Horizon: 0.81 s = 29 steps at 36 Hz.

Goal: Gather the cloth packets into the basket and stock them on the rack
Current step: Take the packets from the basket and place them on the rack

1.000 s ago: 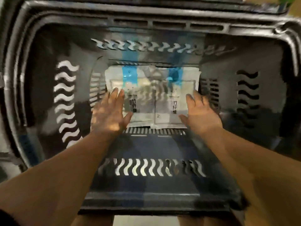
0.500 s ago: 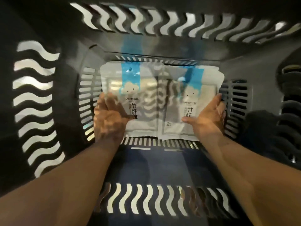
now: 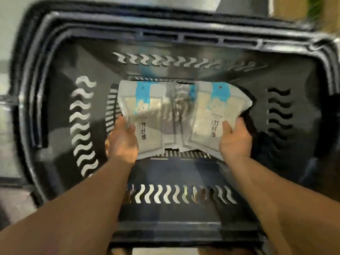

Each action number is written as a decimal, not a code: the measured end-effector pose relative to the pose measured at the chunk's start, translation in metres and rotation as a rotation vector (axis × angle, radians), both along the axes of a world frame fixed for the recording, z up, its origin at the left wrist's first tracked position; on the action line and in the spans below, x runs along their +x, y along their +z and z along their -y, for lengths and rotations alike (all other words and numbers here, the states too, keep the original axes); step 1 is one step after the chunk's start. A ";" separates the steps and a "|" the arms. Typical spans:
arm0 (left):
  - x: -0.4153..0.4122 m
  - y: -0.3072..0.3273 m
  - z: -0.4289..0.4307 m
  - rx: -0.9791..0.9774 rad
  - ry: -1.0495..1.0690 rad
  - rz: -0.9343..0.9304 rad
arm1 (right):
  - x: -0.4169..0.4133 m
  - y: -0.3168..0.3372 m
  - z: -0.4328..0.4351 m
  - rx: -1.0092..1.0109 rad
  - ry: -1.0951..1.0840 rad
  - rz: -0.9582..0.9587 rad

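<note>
Two clear cloth packets with blue strips and black print lie side by side deep inside a dark plastic basket (image 3: 55, 100). My left hand (image 3: 122, 142) grips the lower left edge of the left packet (image 3: 145, 115), thumb on top. My right hand (image 3: 234, 139) grips the lower right edge of the right packet (image 3: 217, 111), thumb on its face. Both packets bend upward at their outer edges and meet in the middle. Whether more packets lie beneath them is hidden.
The basket's walls have wavy cut-out slots (image 3: 82, 126) and a slatted floor (image 3: 184, 153). Its rim (image 3: 184, 24) frames the view. Pale floor (image 3: 11, 52) shows outside at the left, and something tan and green (image 3: 323, 13) at the top right.
My hands went from reaching onto the packets to gripping their outer edges. The packets now curl up off the basket floor, and the view has pulled back from inside the basket.
</note>
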State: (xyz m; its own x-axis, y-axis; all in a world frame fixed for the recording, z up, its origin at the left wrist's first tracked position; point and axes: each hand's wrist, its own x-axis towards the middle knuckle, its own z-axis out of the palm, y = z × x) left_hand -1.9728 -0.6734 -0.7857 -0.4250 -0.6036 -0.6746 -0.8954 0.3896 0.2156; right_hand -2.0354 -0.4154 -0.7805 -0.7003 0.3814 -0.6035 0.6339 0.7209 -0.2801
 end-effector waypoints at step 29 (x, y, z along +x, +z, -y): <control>-0.056 0.617 0.059 0.331 -0.081 -0.651 | -0.002 0.646 0.051 -0.493 -0.125 -0.506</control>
